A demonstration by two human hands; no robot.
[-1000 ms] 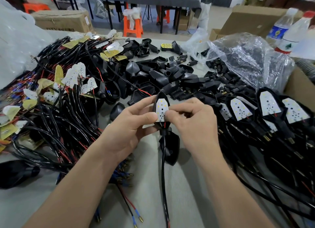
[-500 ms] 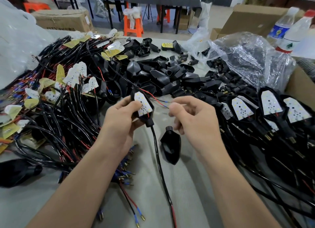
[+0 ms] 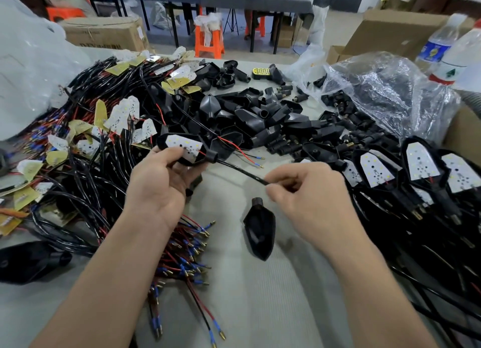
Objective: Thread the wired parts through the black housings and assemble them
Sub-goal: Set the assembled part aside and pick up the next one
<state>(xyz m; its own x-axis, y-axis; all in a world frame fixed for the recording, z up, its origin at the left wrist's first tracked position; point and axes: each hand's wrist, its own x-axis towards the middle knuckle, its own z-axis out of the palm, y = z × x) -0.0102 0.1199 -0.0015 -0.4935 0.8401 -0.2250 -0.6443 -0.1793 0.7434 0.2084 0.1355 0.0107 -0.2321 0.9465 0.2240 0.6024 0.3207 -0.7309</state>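
We see only the person's two arms, the left forearm [image 3: 104, 282] and the right forearm [image 3: 377, 295], both bare as far as the frame shows — ending in a bare left hand [image 3: 156, 188] and a bare right hand [image 3: 309, 204], fingers uncovered.

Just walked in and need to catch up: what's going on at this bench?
A person is fitting wired boards into housings by hand. The left hand grips a black housing with a white board seated in it; the right hand pinches the black cable leaving its neck. An empty housing lies on the table, with finished units to the right.
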